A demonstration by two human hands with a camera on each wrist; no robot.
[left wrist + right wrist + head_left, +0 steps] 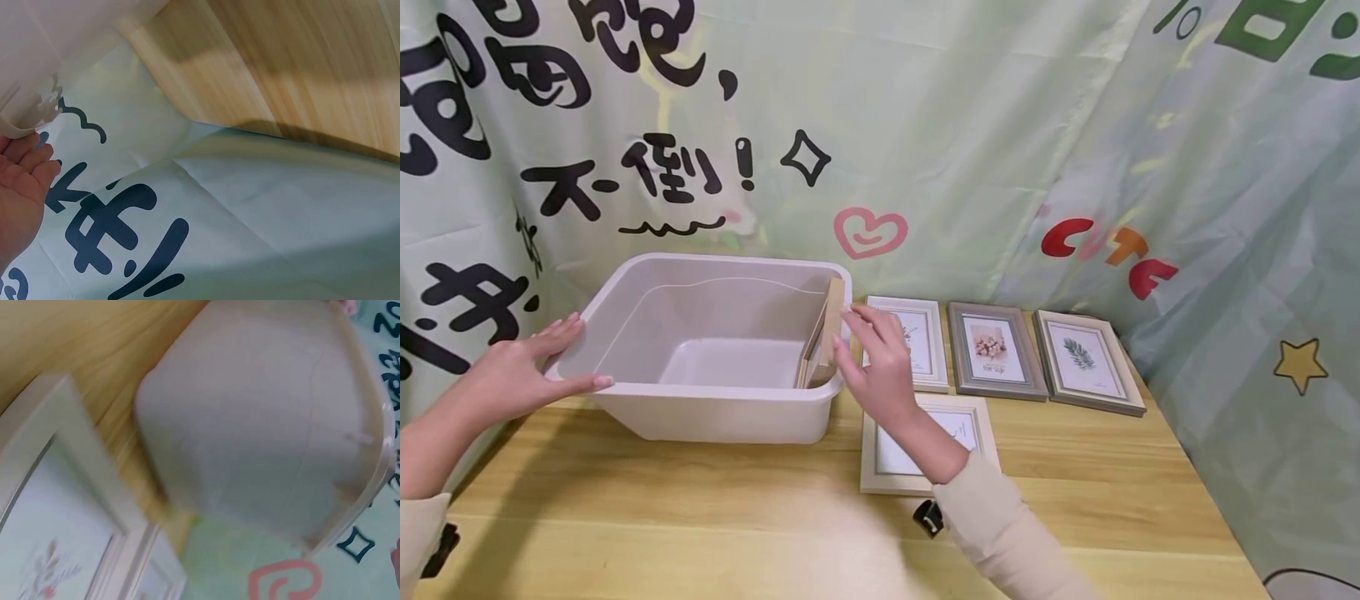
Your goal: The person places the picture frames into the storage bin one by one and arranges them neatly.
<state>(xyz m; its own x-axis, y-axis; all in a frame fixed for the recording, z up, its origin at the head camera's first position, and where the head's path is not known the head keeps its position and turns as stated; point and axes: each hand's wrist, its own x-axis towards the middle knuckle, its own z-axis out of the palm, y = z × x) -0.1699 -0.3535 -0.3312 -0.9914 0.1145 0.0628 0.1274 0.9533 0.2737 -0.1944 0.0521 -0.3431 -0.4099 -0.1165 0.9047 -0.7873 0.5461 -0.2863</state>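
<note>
Wooden picture frame (825, 342) stands on edge inside plastic tub (715, 400), leaning on its 3 o'clock wall, long axis near upright; right hand (880, 367) pinches top edge from 3 o'clock; left hand (523, 371) flat, fingers straight, on tub's 9 o'clock rim; four frames lie on bench (700, 500).

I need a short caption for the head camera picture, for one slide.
A right hand places a wooden picture frame upright inside a white plastic tub, which the left hand steadies.

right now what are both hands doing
left hand: open, flat against the bin rim.
right hand: fingers on the wooden frame standing in the bin; grip unclear.
</note>
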